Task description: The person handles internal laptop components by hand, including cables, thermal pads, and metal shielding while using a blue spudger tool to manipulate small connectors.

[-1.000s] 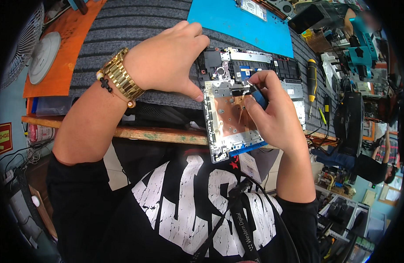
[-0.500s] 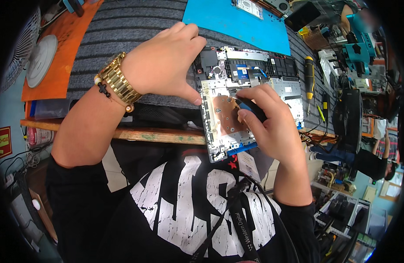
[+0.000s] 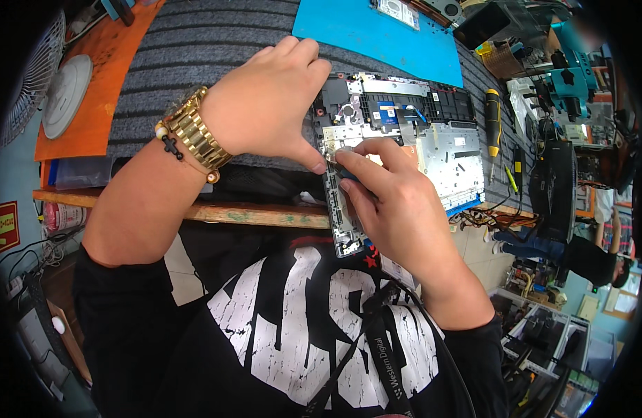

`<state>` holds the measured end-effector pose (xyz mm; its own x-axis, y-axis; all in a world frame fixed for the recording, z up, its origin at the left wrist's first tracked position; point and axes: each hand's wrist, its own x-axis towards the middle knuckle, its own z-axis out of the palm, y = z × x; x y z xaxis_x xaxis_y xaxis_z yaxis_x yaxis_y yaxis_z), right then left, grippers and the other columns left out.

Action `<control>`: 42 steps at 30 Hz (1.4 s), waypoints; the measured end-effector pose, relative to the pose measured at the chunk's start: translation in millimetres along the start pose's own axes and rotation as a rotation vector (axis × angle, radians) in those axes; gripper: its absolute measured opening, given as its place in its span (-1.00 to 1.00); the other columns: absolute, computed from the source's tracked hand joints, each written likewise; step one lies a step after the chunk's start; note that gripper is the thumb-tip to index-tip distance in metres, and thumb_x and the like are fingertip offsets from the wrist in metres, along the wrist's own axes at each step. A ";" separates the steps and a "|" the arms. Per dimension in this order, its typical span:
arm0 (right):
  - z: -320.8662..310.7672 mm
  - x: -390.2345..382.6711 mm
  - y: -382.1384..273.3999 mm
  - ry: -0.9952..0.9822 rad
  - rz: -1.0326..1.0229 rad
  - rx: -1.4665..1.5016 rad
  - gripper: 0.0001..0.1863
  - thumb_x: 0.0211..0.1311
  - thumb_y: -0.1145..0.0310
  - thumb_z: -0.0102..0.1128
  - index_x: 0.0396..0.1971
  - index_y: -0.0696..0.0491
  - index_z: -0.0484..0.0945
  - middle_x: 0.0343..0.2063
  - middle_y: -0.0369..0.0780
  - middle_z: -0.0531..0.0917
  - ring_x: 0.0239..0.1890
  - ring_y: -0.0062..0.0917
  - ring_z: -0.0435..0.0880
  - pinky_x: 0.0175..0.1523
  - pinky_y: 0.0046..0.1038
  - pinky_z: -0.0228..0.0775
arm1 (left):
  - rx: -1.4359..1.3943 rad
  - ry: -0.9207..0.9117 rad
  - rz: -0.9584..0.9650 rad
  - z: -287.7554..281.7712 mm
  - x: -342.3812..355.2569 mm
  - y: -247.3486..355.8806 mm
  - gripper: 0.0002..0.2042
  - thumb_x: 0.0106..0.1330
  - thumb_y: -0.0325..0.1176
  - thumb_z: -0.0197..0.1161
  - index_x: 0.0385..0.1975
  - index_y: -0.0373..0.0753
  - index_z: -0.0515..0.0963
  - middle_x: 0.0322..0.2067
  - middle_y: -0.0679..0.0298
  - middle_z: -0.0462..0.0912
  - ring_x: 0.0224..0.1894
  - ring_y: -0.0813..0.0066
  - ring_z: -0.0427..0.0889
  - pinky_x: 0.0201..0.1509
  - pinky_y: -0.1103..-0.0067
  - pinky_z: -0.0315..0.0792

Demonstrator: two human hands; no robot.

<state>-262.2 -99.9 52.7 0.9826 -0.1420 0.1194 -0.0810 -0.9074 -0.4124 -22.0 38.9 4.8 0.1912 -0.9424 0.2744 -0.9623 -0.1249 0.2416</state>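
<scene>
Lying opened on the striped mat (image 3: 195, 64), the laptop chassis (image 3: 450, 164) is bared, a blue-labelled part (image 3: 386, 113) still fitted; what remains I can't tell. The left hand (image 3: 265, 104) spreads thumb from fingers at its edge; the right hand (image 3: 401, 202) curls over it, grip hidden.

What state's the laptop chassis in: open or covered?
Open: the chassis shows its bare metal inside beside the right hand.

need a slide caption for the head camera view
Left hand at the left edge of an exposed laptop chassis, right hand over it, near a blue mat.
</scene>
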 end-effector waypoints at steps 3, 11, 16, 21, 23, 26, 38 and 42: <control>2.9 -0.1 -0.3 0.012 -0.005 -0.011 -0.70 0.54 0.45 0.56 0.20 0.04 0.85 0.09 -0.07 0.81 -0.17 0.06 0.93 -0.04 0.02 0.83 | 0.003 -0.001 -0.004 0.1 -0.4 1.4 0.28 -0.20 0.29 0.97 0.49 -0.49 0.59 0.29 -0.04 0.62 0.43 -0.13 0.60 0.58 0.11 0.59; 15.6 -3.4 -3.5 0.081 0.005 -0.057 -0.70 0.56 0.42 0.52 0.21 0.04 0.87 0.04 -0.12 0.87 -0.08 -0.02 0.94 0.01 -0.01 0.83 | -0.001 0.069 0.008 4.9 -0.4 5.4 0.12 -0.24 0.32 0.97 0.21 -0.45 0.68 0.19 -0.02 0.68 0.38 -0.08 0.66 0.52 0.14 0.63; 18.6 -4.0 -5.3 0.082 0.016 -0.074 -0.69 0.56 0.43 0.50 0.22 0.05 0.88 0.03 -0.12 0.87 -0.04 -0.06 0.92 0.05 -0.04 0.81 | 0.014 0.087 0.022 6.3 1.6 7.0 0.05 -0.29 0.34 0.98 0.04 -0.44 0.71 0.14 -0.02 0.70 0.35 -0.07 0.68 0.50 0.15 0.65; 22.3 -5.0 -7.7 0.084 0.049 -0.083 -0.68 0.52 0.52 0.57 0.21 0.08 0.91 0.07 -0.09 0.91 -0.05 -0.02 0.96 0.05 -0.07 0.84 | 0.035 0.081 0.025 7.7 2.9 8.6 0.07 -0.30 0.34 0.98 0.03 -0.47 0.70 0.13 -0.03 0.70 0.34 -0.08 0.68 0.50 0.16 0.65; 25.4 -5.6 -8.6 0.106 0.047 -0.091 -0.67 0.53 0.52 0.57 0.22 0.07 0.91 0.06 -0.10 0.91 -0.05 -0.01 0.96 0.04 -0.06 0.84 | 0.022 0.081 0.023 7.5 3.0 8.5 0.07 -0.31 0.34 0.98 0.03 -0.48 0.70 0.13 -0.03 0.70 0.34 -0.08 0.68 0.50 0.16 0.66; 29.6 -4.9 -9.7 0.141 0.014 -0.104 -0.65 0.51 0.49 0.50 0.22 0.09 0.88 0.00 -0.10 0.86 -0.10 -0.09 0.88 0.04 -0.06 0.77 | 0.019 0.070 0.022 6.9 3.4 9.3 0.08 -0.31 0.35 0.97 0.03 -0.49 0.70 0.12 -0.04 0.70 0.33 -0.08 0.68 0.49 0.16 0.66; 14.9 1.5 -15.8 0.045 0.115 -0.059 -0.79 0.67 0.40 0.41 0.14 0.13 0.79 -0.02 -0.03 0.77 -0.19 0.13 0.88 -0.07 0.07 0.77 | -0.009 0.059 0.011 8.8 2.6 7.6 0.07 -0.29 0.37 0.96 0.03 -0.46 0.69 0.14 -0.03 0.68 0.35 -0.07 0.65 0.49 0.15 0.65; 9.2 1.6 -9.2 0.065 0.131 -0.098 -0.77 0.67 0.38 0.42 0.17 0.10 0.81 0.00 -0.02 0.79 -0.15 0.13 0.90 -0.03 0.08 0.78 | -0.006 0.066 0.009 9.2 2.6 8.1 0.07 -0.26 0.40 0.95 0.04 -0.45 0.70 0.15 -0.02 0.67 0.36 -0.06 0.64 0.51 0.16 0.64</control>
<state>-258.4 -88.1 48.3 0.9501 -0.2840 0.1294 -0.2268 -0.9131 -0.3387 -31.1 32.6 -1.0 0.1947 -0.9209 0.3376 -0.9630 -0.1140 0.2442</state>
